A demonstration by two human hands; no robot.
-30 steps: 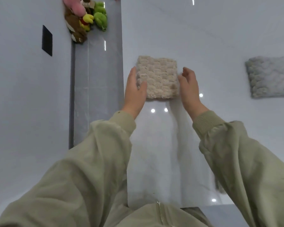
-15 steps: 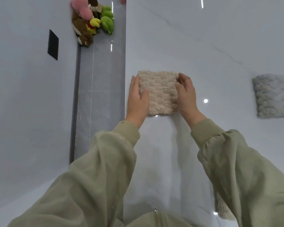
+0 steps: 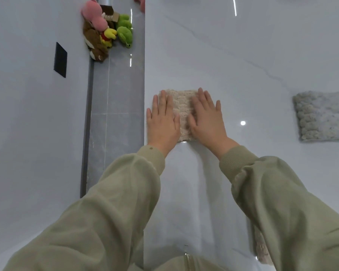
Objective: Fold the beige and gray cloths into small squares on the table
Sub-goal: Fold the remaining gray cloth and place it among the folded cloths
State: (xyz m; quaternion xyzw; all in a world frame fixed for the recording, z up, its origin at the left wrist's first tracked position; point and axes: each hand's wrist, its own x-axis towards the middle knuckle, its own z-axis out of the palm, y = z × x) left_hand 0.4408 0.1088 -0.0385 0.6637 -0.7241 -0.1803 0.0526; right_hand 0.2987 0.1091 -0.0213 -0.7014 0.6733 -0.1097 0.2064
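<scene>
We press the folded beige cloth (image 3: 182, 103) flat, close to the table (image 3: 233, 55)'s left edge.
Our left hand (image 3: 162, 122) and right hand (image 3: 207, 118) lie on it with straight fingers. If we lift unevenly, the plush layers may spring open or slip off the edge.

A plain indoor room, more home-like than a workshop: a glossy white marble-look bench (image 3: 243, 55), a gray tiled floor (image 3: 117, 114) along its left side, a white wall (image 3: 18, 114) carrying a dark wall plate (image 3: 60, 60), and soft toys (image 3: 106, 30) heaped on the floor at the far left
</scene>
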